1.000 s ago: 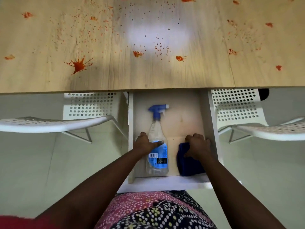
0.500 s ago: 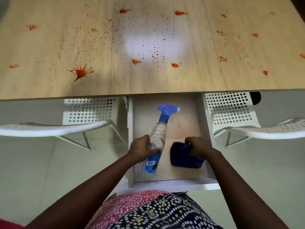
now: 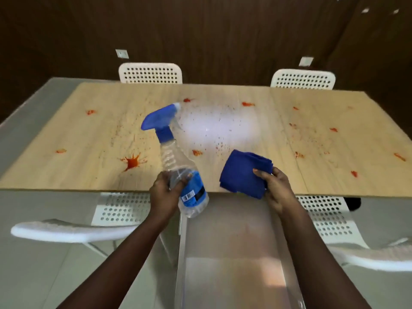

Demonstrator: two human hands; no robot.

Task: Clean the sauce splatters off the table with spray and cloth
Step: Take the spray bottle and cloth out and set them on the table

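Left hand (image 3: 166, 194) grips spray bottle (image 3: 178, 166); right hand (image 3: 276, 188) holds cloth (image 3: 242, 172) over splattered table (image 3: 89, 134).

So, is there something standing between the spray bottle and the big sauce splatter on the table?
Nothing visible does. The left hand holds the spray bottle above the near table edge, and the big splatter lies on bare wood just left of it. The cloth is in the right hand, off to the other side.
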